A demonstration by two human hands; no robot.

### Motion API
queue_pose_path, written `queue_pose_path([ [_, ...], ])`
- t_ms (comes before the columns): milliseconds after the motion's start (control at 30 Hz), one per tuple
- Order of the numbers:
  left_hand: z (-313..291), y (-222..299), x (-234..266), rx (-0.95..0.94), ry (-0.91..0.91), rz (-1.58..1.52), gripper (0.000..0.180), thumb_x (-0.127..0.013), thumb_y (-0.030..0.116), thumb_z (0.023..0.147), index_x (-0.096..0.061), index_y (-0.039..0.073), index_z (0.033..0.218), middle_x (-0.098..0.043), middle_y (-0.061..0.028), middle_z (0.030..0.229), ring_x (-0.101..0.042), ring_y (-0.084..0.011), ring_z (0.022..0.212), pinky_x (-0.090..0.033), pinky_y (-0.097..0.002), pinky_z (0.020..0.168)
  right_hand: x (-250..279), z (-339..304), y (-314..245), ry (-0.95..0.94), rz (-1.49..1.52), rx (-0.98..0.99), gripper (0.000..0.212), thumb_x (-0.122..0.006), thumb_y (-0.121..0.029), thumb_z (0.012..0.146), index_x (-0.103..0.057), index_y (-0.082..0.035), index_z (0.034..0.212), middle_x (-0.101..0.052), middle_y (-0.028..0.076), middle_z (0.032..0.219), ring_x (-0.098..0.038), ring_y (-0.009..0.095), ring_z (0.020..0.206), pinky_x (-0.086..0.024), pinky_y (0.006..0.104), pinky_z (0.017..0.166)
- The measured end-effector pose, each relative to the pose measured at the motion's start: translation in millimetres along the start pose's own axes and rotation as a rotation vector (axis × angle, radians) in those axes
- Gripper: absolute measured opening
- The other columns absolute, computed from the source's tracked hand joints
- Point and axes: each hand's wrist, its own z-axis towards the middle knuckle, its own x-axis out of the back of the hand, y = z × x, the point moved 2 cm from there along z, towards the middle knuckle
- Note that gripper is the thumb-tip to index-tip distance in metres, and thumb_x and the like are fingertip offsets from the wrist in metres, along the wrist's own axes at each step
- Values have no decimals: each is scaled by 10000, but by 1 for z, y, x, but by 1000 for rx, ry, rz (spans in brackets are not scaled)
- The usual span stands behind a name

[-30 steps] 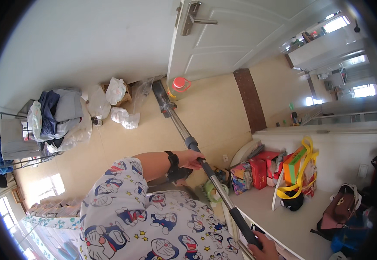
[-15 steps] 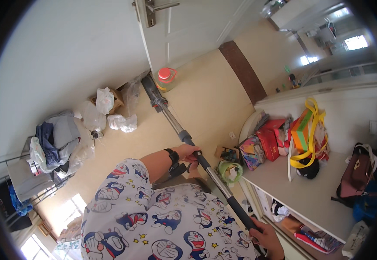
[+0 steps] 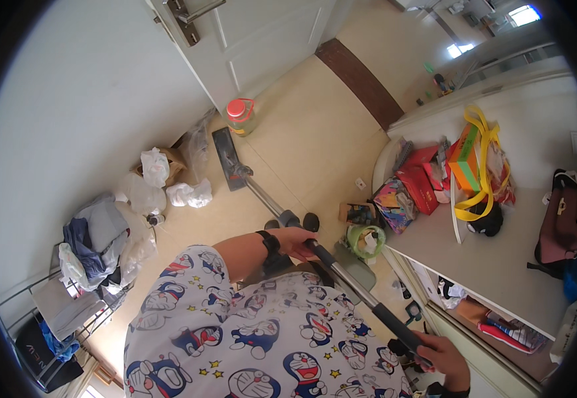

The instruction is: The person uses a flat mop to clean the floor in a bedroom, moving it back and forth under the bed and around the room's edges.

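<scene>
A flat mop (image 3: 262, 192) with a silver pole and dark grips slants across the view from upper left to lower right. Its dark rectangular head (image 3: 227, 162) lies flat on the tiled floor, beside a clear jug with a red lid (image 3: 240, 118). My left hand (image 3: 295, 243) is wrapped round the pole's middle, a black watch on that wrist. Lower right, my right hand (image 3: 444, 358) grips the dark end of the handle.
White plastic bags (image 3: 189, 194) and a cardboard box line the left wall. An opened white door (image 3: 248, 40) stands ahead. On the right are a green waste bin (image 3: 366, 240), red gift bags (image 3: 417, 189) and a white shelf unit (image 3: 474, 268). A metal rack (image 3: 33, 298) is at left.
The mop head has come back from the door edge, nearer to me. My right hand has shifted right and slightly down, and my view has turned a little.
</scene>
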Motion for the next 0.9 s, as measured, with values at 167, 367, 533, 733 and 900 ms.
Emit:
queue_pose_path([
  [167, -11, 11, -62, 62, -169, -121, 364, -485, 379, 841, -536, 43, 971, -570, -122, 965, -564, -230, 873, -461, -368, 798, 31, -47, 1, 188, -204, -7, 463, -528, -74, 781, -410, -29, 1226, -528, 42, 632, -466, 85, 490, -373, 210, 443],
  [367, 34, 26, -114, 55, -471, -154, 359, -498, 343, 831, -501, 24, 994, -572, -146, 940, -572, -253, 853, -467, -373, 782, 1, -117, -48, 452, -654, -80, 408, -530, -74, 754, -465, 9, 1149, -567, 150, 799, -532, 182, 682, -411, 283, 608],
  [533, 48, 67, -124, -206, -436, -305, 328, -531, 339, 806, -499, 33, 918, -581, -150, 837, -590, -267, 765, -500, -386, 713, -48, -118, -84, 664, -1012, 193, 352, -494, -84, 785, -477, 15, 1123, -534, 229, 1027, -511, 339, 971, -379, 374, 848],
  [733, 56, 133, -82, -376, -252, -315, 340, -530, 319, 798, -476, 7, 922, -581, -137, 781, -594, -273, 631, -524, -383, 589, -69, -65, -94, 729, -1259, 360, 390, -514, -104, 807, -442, -25, 1182, -538, 198, 1032, -525, 339, 910, -414, 383, 786],
  [900, 72, 172, -35, -528, -30, -331, 327, -493, 227, 796, -422, -62, 930, -546, -146, 737, -593, -269, 610, -545, -401, 529, -55, 2, -92, 610, -889, 458, 477, -556, -64, 725, -433, 7, 1180, -527, 184, 650, -528, 238, 537, -423, 307, 519],
])
